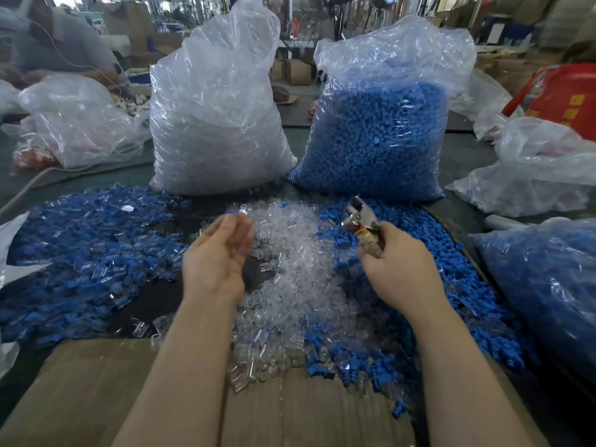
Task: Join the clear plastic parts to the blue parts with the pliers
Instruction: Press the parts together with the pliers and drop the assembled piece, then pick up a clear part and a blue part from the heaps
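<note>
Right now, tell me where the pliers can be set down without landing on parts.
Best patch: the bare cardboard at the near left, bordered by the left forearm and the joined blue pile. A smaller dark gap lies just beyond it. Crowded: the clear parts in the middle and the loose blue parts at right.

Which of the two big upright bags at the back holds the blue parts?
The right bag, behind the pliers; the left bag holds only clear parts.

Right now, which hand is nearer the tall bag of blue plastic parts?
Right. The right hand holds pliers just below the bag; the left hand is further left.
</note>
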`<state>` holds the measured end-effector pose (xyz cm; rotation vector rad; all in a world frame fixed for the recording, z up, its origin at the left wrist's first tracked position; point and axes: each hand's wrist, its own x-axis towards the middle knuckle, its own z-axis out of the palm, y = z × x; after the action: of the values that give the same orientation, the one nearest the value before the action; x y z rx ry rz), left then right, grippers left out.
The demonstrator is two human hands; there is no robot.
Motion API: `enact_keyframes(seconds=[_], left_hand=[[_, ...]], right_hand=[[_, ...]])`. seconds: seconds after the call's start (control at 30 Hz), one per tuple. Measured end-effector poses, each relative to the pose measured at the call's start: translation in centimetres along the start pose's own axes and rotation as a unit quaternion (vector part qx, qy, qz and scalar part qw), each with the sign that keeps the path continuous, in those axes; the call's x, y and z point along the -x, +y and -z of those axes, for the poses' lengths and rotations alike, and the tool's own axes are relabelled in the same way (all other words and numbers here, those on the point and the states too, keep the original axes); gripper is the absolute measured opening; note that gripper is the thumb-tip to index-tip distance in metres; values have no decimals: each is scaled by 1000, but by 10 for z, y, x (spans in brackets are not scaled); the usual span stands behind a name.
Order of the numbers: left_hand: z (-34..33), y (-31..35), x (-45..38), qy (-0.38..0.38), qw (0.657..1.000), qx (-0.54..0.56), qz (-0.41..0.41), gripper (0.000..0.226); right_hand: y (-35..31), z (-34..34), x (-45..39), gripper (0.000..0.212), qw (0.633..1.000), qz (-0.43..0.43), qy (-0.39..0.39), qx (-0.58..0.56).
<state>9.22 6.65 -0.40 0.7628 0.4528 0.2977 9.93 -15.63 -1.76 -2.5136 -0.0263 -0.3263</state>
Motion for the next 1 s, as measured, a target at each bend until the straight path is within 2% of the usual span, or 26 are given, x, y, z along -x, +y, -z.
enact_keyframes(seconds=[0.1, 0.23, 0.33, 0.43, 0.53, 0.6, 0.63, 0.67, 0.73, 0.83, 0.93, 1.0], left_hand=[[18, 16, -13, 79, 989, 128, 8, 7], [38, 32, -21, 132, 960, 249, 13, 9], [48, 37, -23, 135, 935, 328, 2, 13], [53, 38, -29, 113, 933, 340, -25, 15], [49, 37, -31, 64, 965, 253, -26, 13], [43, 33, -29, 37, 997, 63, -24, 11], [39, 30, -26, 26, 997, -62, -30, 11], [34, 25, -23, 14, 982, -184, -41, 11], [27, 15, -16, -28, 927, -368, -70, 12], [19, 0, -9, -90, 831, -536, -122, 13], [20, -11, -11, -100, 701, -690, -148, 17], [23, -16, -13, -108, 637, -748, -153, 23]], right_hand=[[9, 2, -2, 15, 994, -69, 41, 69], [17, 5, -1, 16, 982, -148, 36, 113], [18, 6, 1, 11, 973, -191, 17, 129], [15, 5, 2, 16, 967, -203, 20, 151], [14, 2, 4, 21, 962, -204, 0, 179], [15, 0, 6, 22, 959, -210, -24, 190], [16, -1, 6, 22, 958, -209, -30, 191], [16, -1, 6, 22, 959, -206, -30, 191], [15, -1, 6, 25, 961, -198, -28, 191], [13, 0, 7, 22, 962, -188, -32, 196], [11, -1, 7, 23, 965, -171, -37, 194], [9, -2, 7, 22, 968, -155, -39, 194]])
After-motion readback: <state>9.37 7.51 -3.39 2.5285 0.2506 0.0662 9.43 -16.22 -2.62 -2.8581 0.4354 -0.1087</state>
